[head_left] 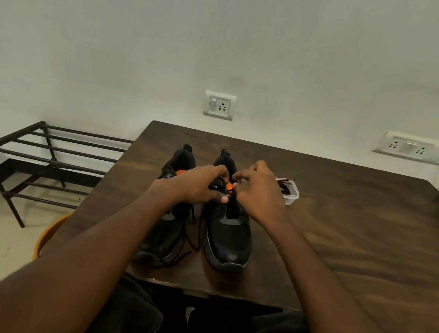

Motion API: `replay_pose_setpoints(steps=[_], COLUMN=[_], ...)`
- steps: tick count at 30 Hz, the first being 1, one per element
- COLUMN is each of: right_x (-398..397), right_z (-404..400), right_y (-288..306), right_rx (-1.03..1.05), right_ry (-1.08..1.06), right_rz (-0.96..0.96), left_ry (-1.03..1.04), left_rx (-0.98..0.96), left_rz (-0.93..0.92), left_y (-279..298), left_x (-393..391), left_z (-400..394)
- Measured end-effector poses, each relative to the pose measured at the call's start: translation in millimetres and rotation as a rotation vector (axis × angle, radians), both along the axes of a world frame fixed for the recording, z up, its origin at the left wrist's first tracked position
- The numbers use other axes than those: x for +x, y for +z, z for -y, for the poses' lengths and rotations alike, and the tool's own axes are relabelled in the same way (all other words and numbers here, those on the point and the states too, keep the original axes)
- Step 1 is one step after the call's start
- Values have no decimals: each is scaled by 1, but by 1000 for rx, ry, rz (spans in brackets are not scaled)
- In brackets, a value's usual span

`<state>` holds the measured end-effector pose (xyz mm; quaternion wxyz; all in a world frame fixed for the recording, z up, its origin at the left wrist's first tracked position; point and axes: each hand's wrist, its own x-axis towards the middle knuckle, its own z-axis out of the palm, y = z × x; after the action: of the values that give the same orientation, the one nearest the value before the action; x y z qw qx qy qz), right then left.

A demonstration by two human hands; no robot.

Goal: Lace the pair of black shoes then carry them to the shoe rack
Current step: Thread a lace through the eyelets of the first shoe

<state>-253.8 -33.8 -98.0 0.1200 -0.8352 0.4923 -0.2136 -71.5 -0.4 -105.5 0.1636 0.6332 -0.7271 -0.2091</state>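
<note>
Black shoes [206,219], matte mesh, glossy toes, on grained wood table [342,235]

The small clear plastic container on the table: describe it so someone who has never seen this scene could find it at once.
Start at the dark wooden table against the wall. Two black shoes stand side by side near its middle, with both hands working at the one on the right. Just right of that shoe, partly behind the right hand, sits the clear plastic container, the only see-through item there, with dark cord-like contents.
</note>
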Motion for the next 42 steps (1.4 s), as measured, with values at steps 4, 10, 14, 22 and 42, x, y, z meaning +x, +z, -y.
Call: replay_pose_setpoints(steps=[4, 10, 14, 22, 42], right_x=[12, 3, -8, -8, -10], right_z=[5, 4, 10, -1, 2], right_y=[-7, -7, 2, 0, -1], right_rx=[16, 41, 84, 8, 222], right_ry=[9, -54, -350, -35, 86], right_rz=[-84, -3, 107, -24, -76], left_ry=[9, 69, 178, 119, 108], left_rx=[-80, -112, -104, -69, -102], left_rz=[21, -40, -59, -206, -124], left_y=[-5, -7, -3, -6, -8], left_x=[3, 1, -9, -2, -4], left_z=[0, 1, 7, 5, 3])
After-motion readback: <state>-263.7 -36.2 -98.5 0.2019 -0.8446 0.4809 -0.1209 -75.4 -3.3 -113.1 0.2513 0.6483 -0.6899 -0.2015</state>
